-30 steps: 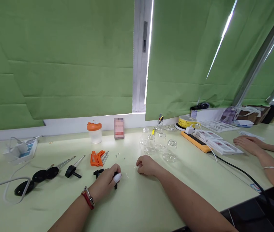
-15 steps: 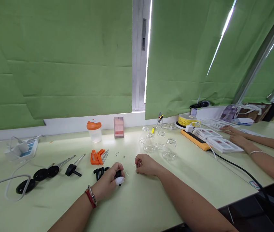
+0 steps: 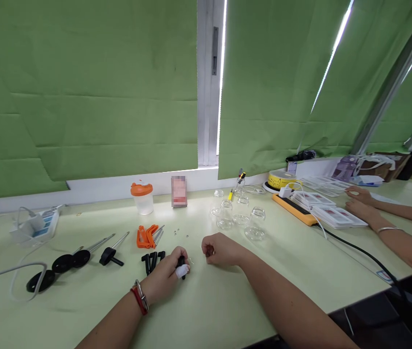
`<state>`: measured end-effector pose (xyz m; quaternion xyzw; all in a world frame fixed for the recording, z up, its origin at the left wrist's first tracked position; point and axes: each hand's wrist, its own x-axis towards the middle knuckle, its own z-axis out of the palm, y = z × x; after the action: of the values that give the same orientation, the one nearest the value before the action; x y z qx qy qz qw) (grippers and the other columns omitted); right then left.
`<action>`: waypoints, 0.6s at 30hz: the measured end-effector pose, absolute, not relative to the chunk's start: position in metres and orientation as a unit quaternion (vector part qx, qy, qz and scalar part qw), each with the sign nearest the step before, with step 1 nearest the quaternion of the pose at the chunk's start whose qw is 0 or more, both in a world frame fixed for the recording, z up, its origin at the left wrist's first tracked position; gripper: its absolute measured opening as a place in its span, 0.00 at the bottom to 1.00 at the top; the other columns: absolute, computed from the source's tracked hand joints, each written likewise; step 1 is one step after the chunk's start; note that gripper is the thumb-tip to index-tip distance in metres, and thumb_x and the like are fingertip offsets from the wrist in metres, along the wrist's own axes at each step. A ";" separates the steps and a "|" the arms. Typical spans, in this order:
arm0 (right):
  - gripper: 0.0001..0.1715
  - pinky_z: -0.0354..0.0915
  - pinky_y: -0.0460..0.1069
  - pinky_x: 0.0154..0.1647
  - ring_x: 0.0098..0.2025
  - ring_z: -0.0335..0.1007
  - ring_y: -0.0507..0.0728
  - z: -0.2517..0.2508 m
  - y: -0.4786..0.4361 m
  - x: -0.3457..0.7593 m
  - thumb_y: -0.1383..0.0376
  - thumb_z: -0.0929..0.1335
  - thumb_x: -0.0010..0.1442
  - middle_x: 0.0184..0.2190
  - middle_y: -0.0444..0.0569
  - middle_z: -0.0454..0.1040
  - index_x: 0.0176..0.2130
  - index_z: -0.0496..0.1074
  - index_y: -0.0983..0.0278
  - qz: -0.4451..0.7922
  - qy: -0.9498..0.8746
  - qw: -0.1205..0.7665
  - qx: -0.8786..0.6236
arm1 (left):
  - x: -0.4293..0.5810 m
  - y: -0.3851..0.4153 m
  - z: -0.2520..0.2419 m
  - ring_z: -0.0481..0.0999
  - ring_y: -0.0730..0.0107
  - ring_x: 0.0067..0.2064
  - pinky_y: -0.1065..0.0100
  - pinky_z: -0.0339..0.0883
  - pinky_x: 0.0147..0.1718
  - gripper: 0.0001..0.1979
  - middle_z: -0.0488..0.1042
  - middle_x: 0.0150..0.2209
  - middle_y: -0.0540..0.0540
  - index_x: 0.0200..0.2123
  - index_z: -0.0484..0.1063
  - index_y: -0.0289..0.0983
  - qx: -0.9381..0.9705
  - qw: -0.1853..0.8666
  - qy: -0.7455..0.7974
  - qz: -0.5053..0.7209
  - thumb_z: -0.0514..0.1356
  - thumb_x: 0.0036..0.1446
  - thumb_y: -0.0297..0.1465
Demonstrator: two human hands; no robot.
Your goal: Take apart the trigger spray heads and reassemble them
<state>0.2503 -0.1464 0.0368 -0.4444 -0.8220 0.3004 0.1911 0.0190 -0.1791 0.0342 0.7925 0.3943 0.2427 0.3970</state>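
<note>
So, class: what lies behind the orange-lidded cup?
Behind the orange-lidded cup only the white ledge and green blind show; whatever the cup hides cannot be seen.

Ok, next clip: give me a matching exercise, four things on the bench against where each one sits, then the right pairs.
Things:
1. lidded cup
2. clear glass jars
3. power strip
4. left hand

Places:
A. far left of the bench, with a white cable
B. closed on a small black part, beside a few more black parts
C. by the sill, left of the blurred card
D. clustered just beyond the right hand

Pairs: 1-C, 2-D, 3-A, 4-B
</note>
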 end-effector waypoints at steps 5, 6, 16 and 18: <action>0.10 0.60 0.42 0.26 0.28 0.65 0.49 0.038 -0.148 0.252 0.71 0.68 0.42 0.26 0.41 0.70 0.30 0.69 0.63 0.302 -0.827 0.182 -0.438 | 0.019 -0.179 0.034 0.66 0.71 0.32 0.70 0.60 0.32 0.06 0.70 0.31 0.49 0.35 0.64 0.39 0.807 0.374 0.398 0.223 0.51 0.58 0.34; 0.10 0.60 0.42 0.27 0.28 0.66 0.50 0.038 -0.148 0.252 0.71 0.68 0.42 0.26 0.41 0.70 0.30 0.69 0.63 0.306 -0.826 0.182 -0.438 | 0.019 -0.179 0.034 0.65 0.71 0.32 0.70 0.60 0.31 0.07 0.70 0.31 0.49 0.35 0.65 0.38 0.809 0.372 0.396 0.224 0.51 0.58 0.35; 0.10 0.61 0.43 0.27 0.28 0.66 0.50 0.037 -0.145 0.253 0.71 0.69 0.42 0.26 0.42 0.71 0.30 0.70 0.63 0.336 -0.812 0.196 -0.435 | 0.020 -0.181 0.035 0.67 0.68 0.37 0.67 0.62 0.39 0.11 0.70 0.36 0.46 0.42 0.69 0.39 0.817 0.372 0.361 0.252 0.51 0.58 0.32; 0.11 0.61 0.43 0.27 0.28 0.66 0.50 0.036 -0.144 0.254 0.71 0.69 0.42 0.26 0.42 0.70 0.30 0.70 0.63 0.348 -0.807 0.203 -0.432 | 0.020 -0.180 0.033 0.67 0.69 0.37 0.67 0.63 0.39 0.12 0.70 0.36 0.46 0.43 0.68 0.39 0.808 0.388 0.362 0.256 0.51 0.58 0.32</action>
<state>0.2545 -0.1441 0.0357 -0.4317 -0.8072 0.3476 0.2029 0.0199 -0.1795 0.0331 0.8078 0.3623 0.2561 0.3881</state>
